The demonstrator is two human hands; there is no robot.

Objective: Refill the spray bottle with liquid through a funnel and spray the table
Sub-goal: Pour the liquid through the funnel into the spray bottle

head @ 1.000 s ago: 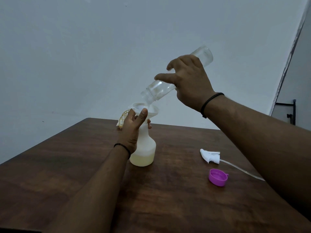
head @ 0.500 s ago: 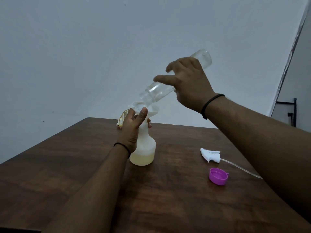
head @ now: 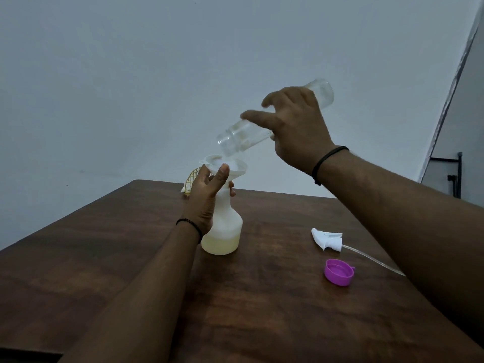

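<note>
Hands at work over a wooden table (head: 262, 310): the left hand (head: 207, 200) grips the neck of the upright spray bottle (head: 225, 231) beneath a white funnel (head: 235, 166). The right hand (head: 296, 127) holds a tilted clear bottle (head: 241, 134), mouth just above the funnel. Spray head (head: 327, 238) and purple cap (head: 339, 272) lie nearby.

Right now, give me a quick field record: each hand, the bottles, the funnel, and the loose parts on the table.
left hand: grips spray bottle neck below the funnel
right hand: holds clear bottle, tilted mouth-down
clear bottle: mouth over the funnel, looks nearly empty
funnel: white, seated in spray bottle neck
spray bottle: upright on table, yellowish liquid low in it
spray head: lying on table, tube attached
purple cap: on table, open side up
</note>
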